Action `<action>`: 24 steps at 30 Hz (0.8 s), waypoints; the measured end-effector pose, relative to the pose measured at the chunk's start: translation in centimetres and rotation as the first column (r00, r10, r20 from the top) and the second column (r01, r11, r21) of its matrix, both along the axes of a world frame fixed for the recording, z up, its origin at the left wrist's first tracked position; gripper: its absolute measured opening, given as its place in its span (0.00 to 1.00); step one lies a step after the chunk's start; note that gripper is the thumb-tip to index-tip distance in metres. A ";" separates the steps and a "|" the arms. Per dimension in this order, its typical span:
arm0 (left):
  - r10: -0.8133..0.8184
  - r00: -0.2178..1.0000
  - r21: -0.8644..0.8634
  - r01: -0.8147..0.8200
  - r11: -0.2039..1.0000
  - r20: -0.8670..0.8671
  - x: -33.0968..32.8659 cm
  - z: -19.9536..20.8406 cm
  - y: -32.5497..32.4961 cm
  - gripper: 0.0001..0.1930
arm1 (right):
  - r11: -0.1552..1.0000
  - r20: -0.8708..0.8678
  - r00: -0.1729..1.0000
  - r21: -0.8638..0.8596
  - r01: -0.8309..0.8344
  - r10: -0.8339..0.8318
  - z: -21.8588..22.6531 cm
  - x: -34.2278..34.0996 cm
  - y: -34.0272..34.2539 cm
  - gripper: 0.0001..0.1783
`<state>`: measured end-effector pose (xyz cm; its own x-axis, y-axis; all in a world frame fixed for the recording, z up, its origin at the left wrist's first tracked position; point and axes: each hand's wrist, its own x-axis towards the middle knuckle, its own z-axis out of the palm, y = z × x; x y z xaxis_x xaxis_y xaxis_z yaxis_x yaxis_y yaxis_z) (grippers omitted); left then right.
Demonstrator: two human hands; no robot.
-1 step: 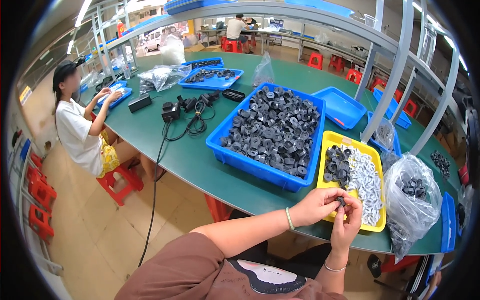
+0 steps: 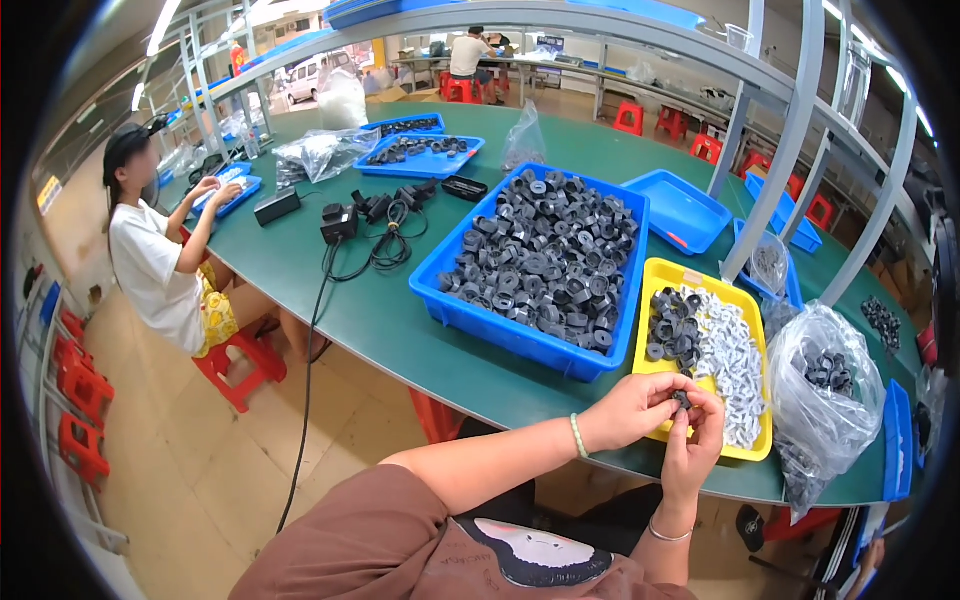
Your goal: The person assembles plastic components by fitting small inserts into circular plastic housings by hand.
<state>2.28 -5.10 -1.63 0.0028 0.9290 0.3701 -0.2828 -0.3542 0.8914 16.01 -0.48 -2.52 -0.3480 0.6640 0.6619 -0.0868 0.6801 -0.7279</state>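
Note:
Between the fingertips of both my hands is a small black round plastic part (image 2: 681, 399), partly covered by the fingers. My left hand (image 2: 630, 408), with a green bead bracelet at its wrist, pinches it from the left. From the right, the thumb and fingers of my right hand (image 2: 694, 440) close on the same part. Both hands are over the near edge of a yellow tray (image 2: 650, 290). In that tray, black ring-like parts (image 2: 675, 325) lie on the left and small white plastic pieces (image 2: 732, 370) on the right.
A deep blue bin (image 2: 500, 335) heaped with black parts stands left of the yellow tray. Right of it sits a clear plastic bag (image 2: 822, 400) of black parts. A black cable (image 2: 318, 320) hangs over the table edge. Metal shelf posts (image 2: 790, 150) rise beyond. A co-worker (image 2: 165, 250) sits far left.

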 end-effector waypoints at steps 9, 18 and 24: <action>0.001 0.999 -0.020 0.000 1.000 0.039 0.1 0.0 -0.2 0.17 | 0.998 0.016 1.000 0.055 0.024 -0.025 -0.1 -0.1 -0.2 0.10; 0.123 0.990 -0.042 -0.127 0.991 -0.074 -0.1 0.2 -0.1 0.15 | 0.999 0.041 0.999 0.043 0.010 -0.012 0.2 -0.4 0.0 0.13; 0.130 0.982 0.015 -0.129 0.991 -0.135 0.2 0.6 0.3 0.19 | 0.996 -0.014 0.996 0.031 0.087 -0.086 0.3 -0.6 0.4 0.14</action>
<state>2.45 -4.84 -0.99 -0.0673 0.9224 0.3803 -0.1113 -0.3857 0.9159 15.41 -0.05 -2.18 -0.2817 0.6698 0.6870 -0.0359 0.7082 -0.7051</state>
